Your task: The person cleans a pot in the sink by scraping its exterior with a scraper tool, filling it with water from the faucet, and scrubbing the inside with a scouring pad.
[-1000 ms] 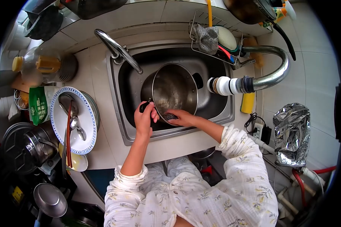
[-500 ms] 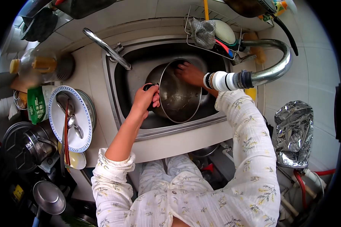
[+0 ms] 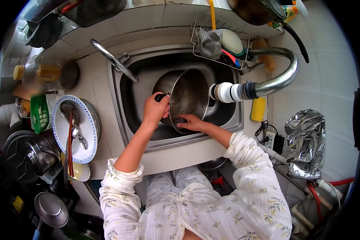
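A metal cooking pot (image 3: 190, 94) is tipped on its side inside the steel sink (image 3: 138, 100), its mouth turned toward the right. My left hand (image 3: 156, 110) is closed around the pot's black handle (image 3: 160, 97) on the left side. Inside the near part of the rim, my right hand (image 3: 191, 122) presses a dark, rough scouring pad (image 3: 181, 120) against the pot's wall. Fingers cover most of the pad.
A curved faucet (image 3: 116, 62) stands at the sink's back left; a thick pipe spout (image 3: 282, 80) reaches in from the right. Behind hangs a wire rack (image 3: 196, 36) with scrubbers. Left are a bowl with spoons and chopsticks (image 3: 84, 154); right, a yellow sponge (image 3: 258, 109) and power strip (image 3: 269, 141).
My right hand has moved from the far inner side of the pot to the near rim. The pot is turned slightly, with my left hand still on its handle.
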`<state>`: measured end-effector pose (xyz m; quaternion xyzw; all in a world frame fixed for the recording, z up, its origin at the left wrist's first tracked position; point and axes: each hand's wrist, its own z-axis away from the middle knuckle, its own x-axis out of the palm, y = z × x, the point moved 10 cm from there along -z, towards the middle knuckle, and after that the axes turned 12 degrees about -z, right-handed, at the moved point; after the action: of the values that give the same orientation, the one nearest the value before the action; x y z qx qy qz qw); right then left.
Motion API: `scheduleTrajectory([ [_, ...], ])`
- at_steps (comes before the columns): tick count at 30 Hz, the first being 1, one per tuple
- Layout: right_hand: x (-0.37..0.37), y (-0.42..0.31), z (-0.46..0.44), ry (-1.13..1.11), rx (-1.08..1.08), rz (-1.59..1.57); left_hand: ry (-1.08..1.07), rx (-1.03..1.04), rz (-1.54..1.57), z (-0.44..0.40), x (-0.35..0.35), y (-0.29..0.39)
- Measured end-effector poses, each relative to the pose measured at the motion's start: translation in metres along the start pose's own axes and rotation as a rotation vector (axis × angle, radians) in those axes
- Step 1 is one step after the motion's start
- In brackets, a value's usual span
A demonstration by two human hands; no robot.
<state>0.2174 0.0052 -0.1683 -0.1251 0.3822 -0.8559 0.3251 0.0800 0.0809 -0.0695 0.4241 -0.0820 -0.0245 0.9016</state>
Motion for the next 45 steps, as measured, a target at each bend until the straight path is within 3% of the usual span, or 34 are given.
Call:
scheduleTrajectory([
  [3, -0.002, 0.003, 0.003, -0.055, 0.007, 0.054, 0.013, -0.035, 0.052, 0.001, -0.005, -0.003],
  [8, -0.051, -0.001, -0.027, 0.135, -0.318, 1.163, -0.011, -0.109, 0.131, 0.006, -0.015, -0.014],
  [11, -0.066, -0.037, -0.047, 0.11, -0.482, 1.43, -0.026, -0.154, 0.15, 0.008, -0.014, -0.017],
  [13, -0.071, -0.068, -0.063, 0.019, -0.464, 1.488, -0.021, -0.153, 0.142, 0.01, -0.011, -0.014],
  [16, -0.066, -0.086, -0.078, 0.091, -0.78, 1.479, -0.045, -0.133, 0.152, 0.009, -0.011, -0.019],
  [19, -0.07, -0.084, -0.067, 0.12, -0.76, 1.493, -0.052, -0.107, 0.146, 0.01, -0.011, -0.019],
  [22, -0.078, -0.06, -0.048, 0.329, -0.622, 1.397, -0.032, -0.036, 0.085, 0.014, -0.01, -0.02],
  [25, -0.068, -0.045, -0.033, 0.259, -0.424, 1.508, -0.021, 0.065, 0.037, 0.02, -0.004, -0.021],
  [28, -0.07, -0.01, -0.028, 0.284, -0.224, 1.012, 0.028, 0.213, -0.082, 0.027, -0.003, -0.024],
  [31, -0.041, 0.011, -0.018, 0.228, -0.225, 0.791, 0.095, 0.306, -0.223, 0.027, -0.003, -0.03],
  [34, -0.052, 0.013, -0.015, 0.226, -0.178, 0.917, 0.091, 0.269, -0.254, 0.027, 0.0, -0.035],
  [36, -0.082, 0.018, -0.028, 0.377, -0.346, 1.161, 0.044, 0.182, -0.191, 0.03, 0.005, -0.037],
  [39, -0.118, -0.012, -0.034, 0.486, -0.749, 1.188, 0.069, 0.305, -0.296, 0.024, 0.013, -0.032],
  [42, -0.132, -0.032, -0.062, 0.391, -0.42, 1.13, 0.048, 0.365, -0.293, 0.024, 0.022, -0.031],
  [43, -0.123, -0.036, -0.061, 0.475, -0.509, 1.531, 0.035, 0.274, -0.173, 0.025, 0.022, -0.038],
  [45, -0.123, -0.04, -0.057, 0.456, -0.436, 1.362, 0.051, 0.277, -0.176, 0.029, 0.02, -0.037],
])
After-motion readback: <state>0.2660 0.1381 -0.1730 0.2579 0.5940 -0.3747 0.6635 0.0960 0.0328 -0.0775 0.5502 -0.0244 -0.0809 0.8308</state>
